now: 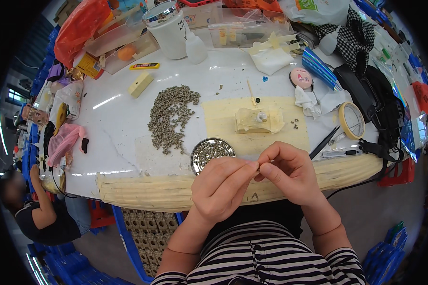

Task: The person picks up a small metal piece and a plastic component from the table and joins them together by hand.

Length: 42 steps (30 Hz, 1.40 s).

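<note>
My left hand (222, 187) and my right hand (290, 172) meet fingertip to fingertip above the table's taped front edge. Both are closed in a pinch around a tiny metallic piece (258, 167), mostly hidden by the fingers. Just behind my left hand stands a round shiny metal dish (209, 148) with small grey-brown metal parts in it. A large heap of similar parts (169, 114) lies farther left on the white tabletop. Beyond my right hand, a block wrapped in cream tape (259, 121) rests on a taped patch (218, 111), with a small whitish knob on top.
A masking tape roll (352, 120), black tweezers (324, 142) and a pink round tin (301, 77) lie to the right. A white tumbler (169, 33) and small bottle (195, 48) stand at the back. A blue crate (128, 237) sits below the edge; another person (43, 213) is at left.
</note>
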Each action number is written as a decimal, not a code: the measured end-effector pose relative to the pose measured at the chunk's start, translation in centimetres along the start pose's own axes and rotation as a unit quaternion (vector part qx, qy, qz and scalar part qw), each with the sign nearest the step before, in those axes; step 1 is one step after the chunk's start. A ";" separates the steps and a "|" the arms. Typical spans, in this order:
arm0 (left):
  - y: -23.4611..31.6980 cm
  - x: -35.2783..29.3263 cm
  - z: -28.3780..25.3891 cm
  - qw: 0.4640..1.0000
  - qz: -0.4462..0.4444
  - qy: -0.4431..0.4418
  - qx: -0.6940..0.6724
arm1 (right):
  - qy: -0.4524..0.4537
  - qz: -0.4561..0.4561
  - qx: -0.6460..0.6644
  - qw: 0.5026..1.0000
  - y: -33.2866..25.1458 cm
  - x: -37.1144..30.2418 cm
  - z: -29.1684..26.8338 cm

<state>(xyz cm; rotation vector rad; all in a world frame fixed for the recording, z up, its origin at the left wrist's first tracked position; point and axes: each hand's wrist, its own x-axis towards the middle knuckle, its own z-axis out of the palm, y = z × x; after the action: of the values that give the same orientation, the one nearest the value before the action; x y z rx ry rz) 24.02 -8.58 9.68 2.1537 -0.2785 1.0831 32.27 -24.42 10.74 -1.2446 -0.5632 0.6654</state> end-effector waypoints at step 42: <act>0.0 -0.1 0.6 0.994 0.013 -0.003 0.104 | 0.075 -0.258 -0.362 0.892 0.1 0.3 0.3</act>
<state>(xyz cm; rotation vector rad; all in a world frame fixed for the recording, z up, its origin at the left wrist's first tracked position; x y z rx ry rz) 24.32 -8.99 9.30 2.3429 -0.2046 1.1658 32.24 -23.97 10.73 -1.7191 -1.0179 -0.1253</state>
